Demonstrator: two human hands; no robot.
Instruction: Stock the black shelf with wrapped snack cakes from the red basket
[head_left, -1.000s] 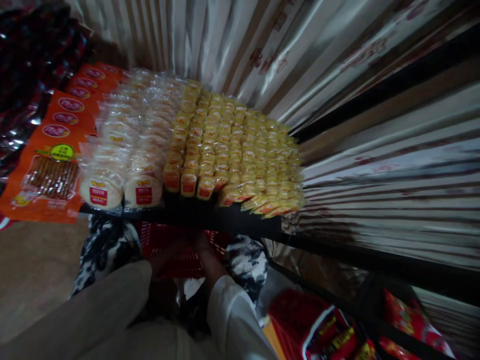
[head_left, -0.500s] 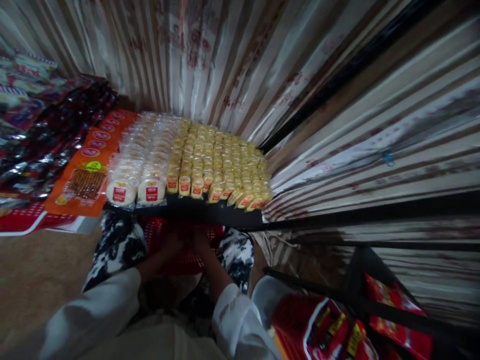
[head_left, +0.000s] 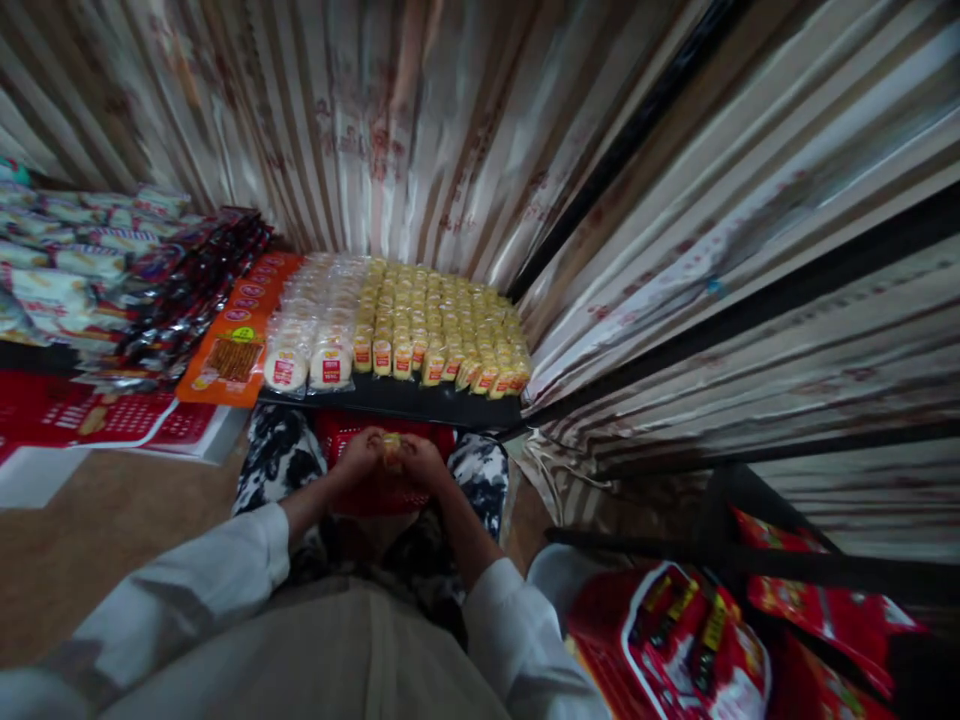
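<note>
Between my fingertips is a small yellow snack packet (head_left: 391, 450), held up over a red plastic basket (head_left: 382, 497) that sits between my knees. My left hand (head_left: 361, 455) pinches one side of it, and my right hand (head_left: 421, 462) grips the other. Just beyond my hands, a black shelf (head_left: 405, 398) bears tight rows of yellow wrapped snacks (head_left: 442, 320). Left of those stand two rows of round white wrapped crackers (head_left: 309, 335). What lies inside the basket is too dark to make out.
An orange pretzel-stick bag (head_left: 232, 345) lies left of the crackers, beside piled dark shiny packets (head_left: 199, 285) and white packets (head_left: 82, 250). A striped curtain (head_left: 450, 130) closes off the back and right. At lower right are red snack bags (head_left: 690, 630) and a black bar (head_left: 825, 568).
Both hands have risen out of the dark basket, and the yellow packet now shows between them. The camera view has shifted, showing more of the left side.
</note>
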